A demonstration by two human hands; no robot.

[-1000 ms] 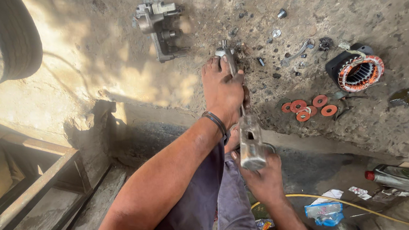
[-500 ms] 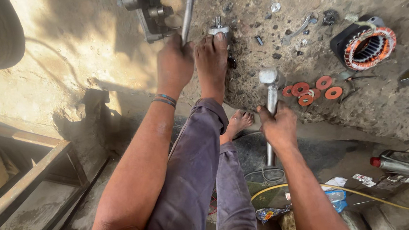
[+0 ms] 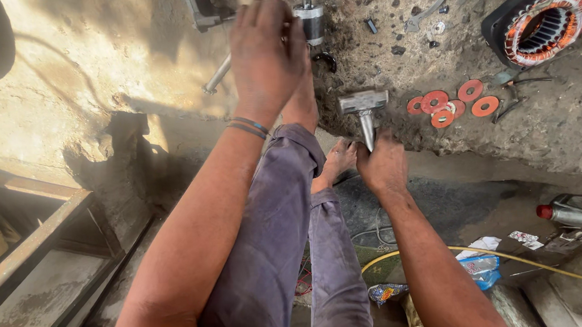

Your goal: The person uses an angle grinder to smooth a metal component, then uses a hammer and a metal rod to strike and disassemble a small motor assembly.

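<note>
Centrally, the right hand (image 3: 383,165) is gripping a hammer (image 3: 365,110) by its handle, head up, the fist hiding most of the handle. At upper centre, the left hand (image 3: 266,52) is closing around a metal rod (image 3: 218,75), covering its upper end. Orange washers (image 3: 445,105) are lying right of the hammer.

My arms bare; thin bands (image 3: 250,126) on left wrist, perhaps two. Grey-purple trousers (image 3: 276,239), dusty. Feet bare.

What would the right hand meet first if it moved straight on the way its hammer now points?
The right hand grips a hammer pointing up the picture. Straight on lies bare gritty ground, then probably the small cylindrical metal part near the left hand; depth is unclear.
</note>
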